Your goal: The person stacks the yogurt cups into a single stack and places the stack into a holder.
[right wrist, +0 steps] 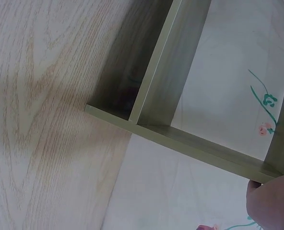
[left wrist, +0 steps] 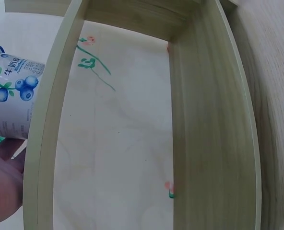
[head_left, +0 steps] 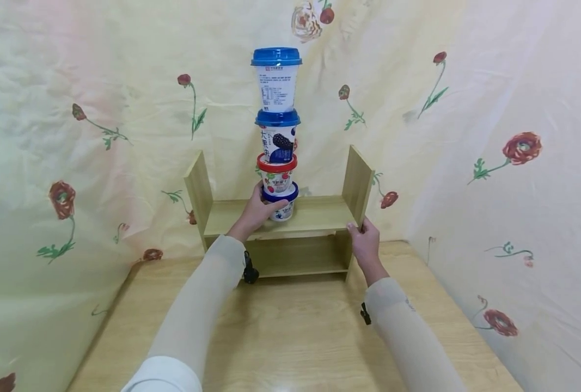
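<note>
A stack of lidded yogurt cups stands on the upper board of a small wooden shelf (head_left: 315, 215). On top is a white cup with a blue lid (head_left: 276, 81); under it comes a blackberry cup (head_left: 276, 142), then a red-lidded cup (head_left: 276, 179). The lowest, a blueberry cup (head_left: 282, 212) with a dark blue lid, is held by my left hand (head_left: 257, 212), thumb across its front. In the left wrist view its blueberry print shows beside the board edge. My right hand (head_left: 366, 242) grips the shelf's right side panel (head_left: 359, 182), some fingers hidden behind it.
The shelf stands on a wooden table (head_left: 290, 332) near the back wall. Flower-printed cloth (head_left: 138, 136) hangs behind and on both sides. The shelf's side panels rise above the upper board, and a lower board (head_left: 300, 269) lies beneath it.
</note>
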`<state>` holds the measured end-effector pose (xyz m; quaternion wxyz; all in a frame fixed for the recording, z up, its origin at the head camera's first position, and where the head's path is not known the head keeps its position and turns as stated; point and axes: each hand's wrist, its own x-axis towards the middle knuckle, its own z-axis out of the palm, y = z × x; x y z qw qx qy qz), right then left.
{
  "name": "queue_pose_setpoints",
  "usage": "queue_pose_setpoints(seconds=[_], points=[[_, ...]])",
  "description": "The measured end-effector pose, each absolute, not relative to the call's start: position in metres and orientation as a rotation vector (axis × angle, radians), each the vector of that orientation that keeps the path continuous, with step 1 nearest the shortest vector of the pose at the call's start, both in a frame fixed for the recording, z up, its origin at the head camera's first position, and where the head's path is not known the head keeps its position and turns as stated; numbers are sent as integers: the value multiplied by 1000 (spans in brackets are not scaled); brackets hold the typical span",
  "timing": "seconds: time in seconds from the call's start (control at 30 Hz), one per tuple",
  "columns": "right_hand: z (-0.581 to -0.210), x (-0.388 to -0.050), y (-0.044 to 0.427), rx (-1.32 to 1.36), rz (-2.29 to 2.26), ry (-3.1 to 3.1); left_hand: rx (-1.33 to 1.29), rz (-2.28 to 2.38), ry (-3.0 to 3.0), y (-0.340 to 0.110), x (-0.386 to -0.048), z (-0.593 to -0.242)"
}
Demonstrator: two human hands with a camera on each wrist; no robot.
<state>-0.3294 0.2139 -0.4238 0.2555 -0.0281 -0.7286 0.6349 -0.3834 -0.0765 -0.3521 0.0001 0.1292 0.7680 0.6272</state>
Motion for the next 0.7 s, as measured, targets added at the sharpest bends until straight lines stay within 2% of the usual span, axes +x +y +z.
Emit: queue_pose_setpoints(seconds=[0.2,0.4,0.53,0.7], points=[[-422,-326,220,-95,1734,-2004,395,1960,2456,-69,-370,-358],[-410,-318,228,-87,1648,-2122,396,1747,2712,-68,-333,-361],[-412,-310,244,-20,1598,-2246,558,1525,2935,-85,-297,-373],[-428,-286,271,112,1422,-2504,908,1135,3194,-122,-250,-409]])
